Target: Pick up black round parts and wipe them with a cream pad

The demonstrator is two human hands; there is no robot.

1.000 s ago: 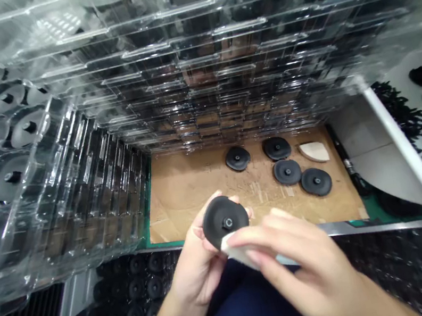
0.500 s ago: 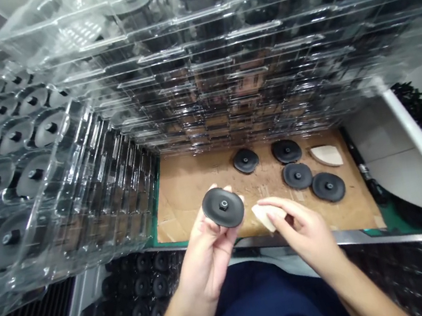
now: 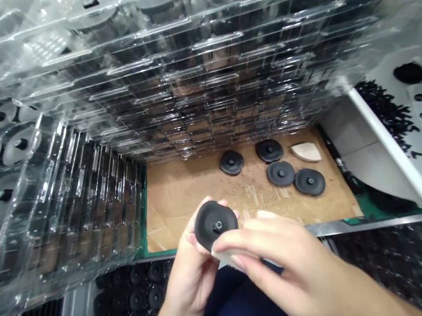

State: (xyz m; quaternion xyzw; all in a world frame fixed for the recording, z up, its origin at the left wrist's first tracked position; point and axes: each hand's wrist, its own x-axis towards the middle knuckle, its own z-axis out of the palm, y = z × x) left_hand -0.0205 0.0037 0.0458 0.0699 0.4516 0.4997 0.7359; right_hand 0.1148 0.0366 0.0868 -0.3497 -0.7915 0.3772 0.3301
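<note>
My left hand (image 3: 192,274) grips a round black disc (image 3: 214,223) with a small hub in its middle, held up facing me. My right hand (image 3: 282,270) is closed on a small white wedge-shaped pad (image 3: 227,256), pressed against the lower edge of the disc. Both hands hover over the near edge of the brown cardboard work surface (image 3: 185,194). Several more black discs (image 3: 280,173) lie on the cardboard at the back right, next to another white wedge (image 3: 306,152).
Stacks of clear plastic trays (image 3: 200,73) holding black discs wall in the back and the left side (image 3: 15,174). A bin of black discs (image 3: 137,299) sits below left. A white tray (image 3: 421,106) with small black parts stands at the right.
My right hand, which had drawn away to the right with the white pad half a second ago, has come back against the disc's lower edge. The left hand kept holding the disc.
</note>
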